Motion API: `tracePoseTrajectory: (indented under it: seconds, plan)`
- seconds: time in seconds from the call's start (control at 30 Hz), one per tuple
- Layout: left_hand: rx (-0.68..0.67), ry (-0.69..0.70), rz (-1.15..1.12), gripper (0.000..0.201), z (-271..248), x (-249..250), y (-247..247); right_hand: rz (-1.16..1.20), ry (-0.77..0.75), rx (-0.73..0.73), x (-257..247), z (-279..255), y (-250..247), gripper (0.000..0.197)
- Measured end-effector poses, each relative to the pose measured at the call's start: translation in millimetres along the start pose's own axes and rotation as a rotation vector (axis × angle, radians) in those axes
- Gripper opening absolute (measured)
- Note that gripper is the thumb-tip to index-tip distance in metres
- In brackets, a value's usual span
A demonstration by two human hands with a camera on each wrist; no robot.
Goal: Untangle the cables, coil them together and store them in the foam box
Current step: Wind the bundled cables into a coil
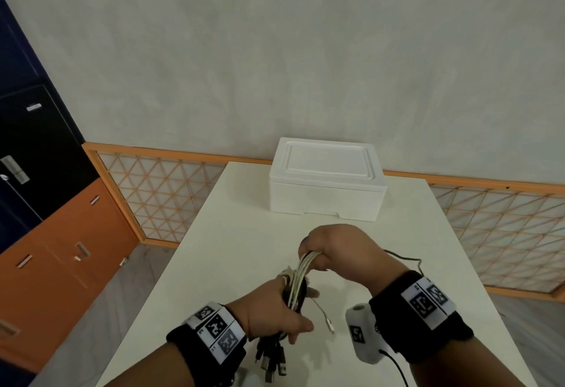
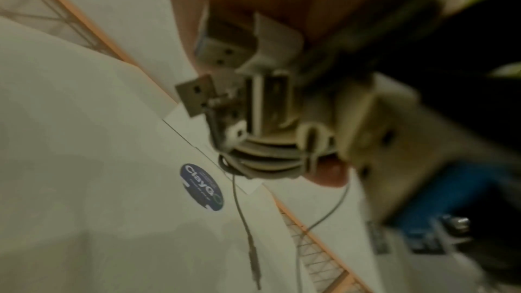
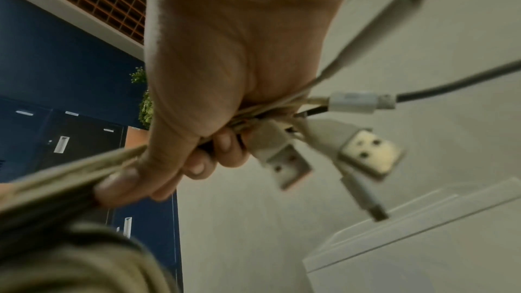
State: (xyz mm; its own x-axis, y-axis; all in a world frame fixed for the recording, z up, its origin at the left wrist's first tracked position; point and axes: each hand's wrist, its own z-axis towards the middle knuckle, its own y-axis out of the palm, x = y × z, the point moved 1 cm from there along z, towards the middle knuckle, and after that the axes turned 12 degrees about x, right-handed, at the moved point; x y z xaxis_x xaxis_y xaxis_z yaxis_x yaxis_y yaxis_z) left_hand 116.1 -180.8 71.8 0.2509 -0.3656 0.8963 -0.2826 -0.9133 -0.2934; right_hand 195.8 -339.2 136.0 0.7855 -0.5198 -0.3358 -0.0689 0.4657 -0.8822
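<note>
A bundle of white and black cables (image 1: 295,292) hangs in the air over the table's near half. My left hand (image 1: 275,316) grips its lower part, and black USB plugs (image 1: 272,362) dangle under that fist. My right hand (image 1: 324,252) is curled round the white strands at the top of the bundle. In the right wrist view its fingers (image 3: 203,159) close on the strands, with white USB plugs (image 3: 372,155) sticking out beside them. The left wrist view is blurred and shows coiled cable (image 2: 267,159) with plugs. The white foam box (image 1: 327,178) stands at the table's far edge, lid on.
A loose white cable end (image 1: 328,322) hangs from the bundle over the white table (image 1: 214,249). A dark cable (image 1: 406,259) lies on the table behind my right wrist. An orange lattice screen (image 1: 159,194) runs behind the table, and orange and dark cabinets (image 1: 61,233) stand left.
</note>
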Motion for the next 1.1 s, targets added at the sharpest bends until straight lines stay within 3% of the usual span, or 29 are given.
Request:
tracePoseTrajectory:
  seconds: [0.13, 0.23, 0.3, 0.37, 0.47, 0.67, 0.8, 0.9, 1.0, 1.1]
  plan:
    - [-0.023, 0.134, -0.002, 0.010, -13.2, 21.6, -2.3, 0.395, 0.154, 0.039, 11.4, 3.1, 8.4, 0.020]
    - [-0.062, 0.168, -0.008, 0.007, -15.3, 32.8, -5.9, 0.755, 0.262, 0.100, 14.3, -0.6, 25.9, 0.018]
    - [-0.093, 0.183, 0.035, 0.005, -15.2, 36.1, -7.7, 0.821, 0.284, 0.067, 14.3, -1.7, 32.0, 0.016]
    - [-0.122, 0.183, 0.062, 0.008, -13.3, 34.9, -10.7, 0.859, 0.306, -0.002, 14.3, -2.6, 34.8, 0.044]
    - [-0.153, 0.181, 0.060, 0.007, -11.6, 33.6, -14.5, 0.922, 0.372, -0.017, 14.7, -1.4, 38.3, 0.027]
    - [-0.172, 0.200, 0.000, 0.015, -11.7, 39.0, -15.0, 1.043, 0.465, 0.072, 15.1, -0.3, 45.4, 0.039]
    - [-0.212, 0.210, 0.045, 0.026, -9.2, 43.4, -18.5, 0.930, 0.393, 0.174, 18.5, -1.6, 45.6, 0.037]
    - [-0.210, 0.224, 0.079, 0.021, -7.6, 43.1, -22.6, 0.906, 0.365, 0.126, 17.8, -2.3, 47.3, 0.025]
    - [-0.207, 0.224, 0.076, 0.022, -6.0, 42.2, -26.0, 0.947, 0.469, 0.158, 14.0, -1.7, 51.9, 0.021]
    - [-0.180, 0.226, 0.053, 0.005, -4.2, 43.0, -28.4, 0.952, 0.565, 0.225, 15.5, 1.3, 59.3, 0.020]
